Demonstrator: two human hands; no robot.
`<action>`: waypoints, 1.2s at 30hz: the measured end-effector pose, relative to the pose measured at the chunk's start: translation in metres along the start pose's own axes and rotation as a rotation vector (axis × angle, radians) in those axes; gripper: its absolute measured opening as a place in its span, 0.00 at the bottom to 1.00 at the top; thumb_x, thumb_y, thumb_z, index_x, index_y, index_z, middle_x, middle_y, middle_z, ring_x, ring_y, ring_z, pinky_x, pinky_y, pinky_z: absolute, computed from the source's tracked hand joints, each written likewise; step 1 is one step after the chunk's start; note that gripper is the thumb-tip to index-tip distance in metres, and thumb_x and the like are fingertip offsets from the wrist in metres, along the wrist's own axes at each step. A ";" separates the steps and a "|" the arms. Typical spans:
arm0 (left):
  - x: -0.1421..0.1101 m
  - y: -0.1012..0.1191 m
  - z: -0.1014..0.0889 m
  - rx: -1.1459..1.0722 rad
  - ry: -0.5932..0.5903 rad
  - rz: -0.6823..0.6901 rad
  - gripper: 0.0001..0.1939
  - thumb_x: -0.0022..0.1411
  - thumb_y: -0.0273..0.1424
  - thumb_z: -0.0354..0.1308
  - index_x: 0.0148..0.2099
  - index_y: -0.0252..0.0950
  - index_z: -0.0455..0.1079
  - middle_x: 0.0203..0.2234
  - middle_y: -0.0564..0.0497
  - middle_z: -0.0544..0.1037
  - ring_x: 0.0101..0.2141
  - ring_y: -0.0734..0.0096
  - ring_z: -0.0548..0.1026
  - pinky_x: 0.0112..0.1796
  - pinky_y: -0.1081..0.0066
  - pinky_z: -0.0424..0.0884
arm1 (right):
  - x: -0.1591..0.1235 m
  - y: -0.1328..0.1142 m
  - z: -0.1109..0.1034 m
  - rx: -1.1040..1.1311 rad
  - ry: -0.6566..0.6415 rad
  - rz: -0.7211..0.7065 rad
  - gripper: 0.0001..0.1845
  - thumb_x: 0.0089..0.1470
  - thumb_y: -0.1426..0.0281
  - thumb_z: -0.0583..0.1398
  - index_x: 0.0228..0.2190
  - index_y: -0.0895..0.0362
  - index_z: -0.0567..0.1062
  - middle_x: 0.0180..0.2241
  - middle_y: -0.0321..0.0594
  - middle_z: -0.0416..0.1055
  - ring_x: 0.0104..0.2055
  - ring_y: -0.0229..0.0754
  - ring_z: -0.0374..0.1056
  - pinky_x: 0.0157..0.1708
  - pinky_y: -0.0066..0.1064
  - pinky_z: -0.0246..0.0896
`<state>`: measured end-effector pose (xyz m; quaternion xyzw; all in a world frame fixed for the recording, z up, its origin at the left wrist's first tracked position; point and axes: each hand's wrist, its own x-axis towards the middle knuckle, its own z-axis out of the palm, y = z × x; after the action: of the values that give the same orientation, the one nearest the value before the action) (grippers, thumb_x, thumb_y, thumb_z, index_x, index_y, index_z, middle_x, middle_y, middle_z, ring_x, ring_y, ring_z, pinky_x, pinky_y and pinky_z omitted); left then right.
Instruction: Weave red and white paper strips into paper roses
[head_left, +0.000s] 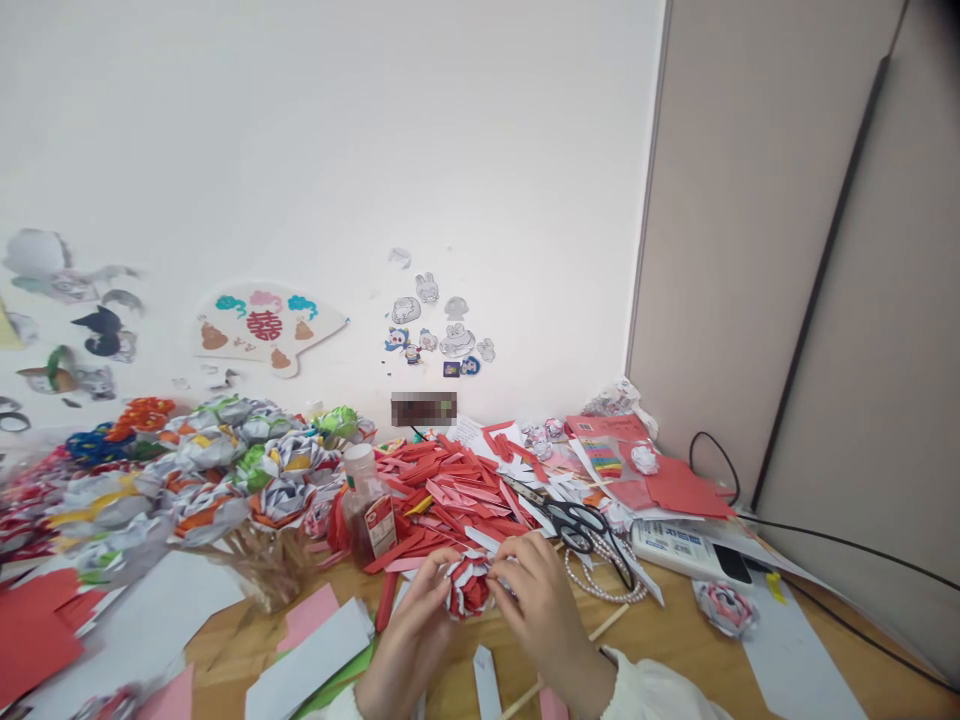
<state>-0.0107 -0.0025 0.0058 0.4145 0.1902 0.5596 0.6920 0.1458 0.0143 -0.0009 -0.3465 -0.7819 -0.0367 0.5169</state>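
Between my two hands, just above the front of the table, is a red and white paper flower [469, 586]. My left hand [420, 620] is closed round its left side, the thumb and fingers at its edge. With thumb and fingers together, my right hand [532, 600] pinches at the flower's right side; whether a petal is between the fingertips is hard to see. Behind the hands lies a heap of folded red paper strips [457, 490]. A folded white paper strip [487, 680] lies on the table below the flower.
Black-handled scissors [574, 520] and a pearl string [600, 580] lie right of the heap. A plastic bottle [369, 510] stands at its left. Finished paper flowers [217, 450] pile up on the left. A pink flower [726, 608] and a white device [675, 545] sit on the right.
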 end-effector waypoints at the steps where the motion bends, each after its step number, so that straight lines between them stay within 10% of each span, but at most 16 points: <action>1: 0.000 0.000 0.000 0.003 0.004 -0.004 0.08 0.61 0.27 0.52 0.42 0.38 0.68 0.38 0.49 0.75 0.41 0.63 0.71 0.44 0.65 0.62 | 0.000 0.000 0.001 -0.025 0.004 -0.024 0.08 0.52 0.80 0.55 0.27 0.56 0.68 0.31 0.37 0.66 0.34 0.41 0.58 0.33 0.32 0.52; 36: 0.007 -0.013 -0.010 0.236 0.139 -0.162 0.14 0.52 0.37 0.62 0.41 0.39 0.72 0.30 0.53 0.75 0.31 0.69 0.70 0.32 0.72 0.63 | 0.001 0.008 0.001 -0.185 -0.128 -0.262 0.09 0.57 0.75 0.52 0.27 0.57 0.68 0.29 0.38 0.67 0.32 0.40 0.58 0.33 0.34 0.53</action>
<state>-0.0080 0.0071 -0.0092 0.4365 0.3349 0.5032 0.6664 0.1496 0.0206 -0.0029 -0.2894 -0.8449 -0.1533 0.4230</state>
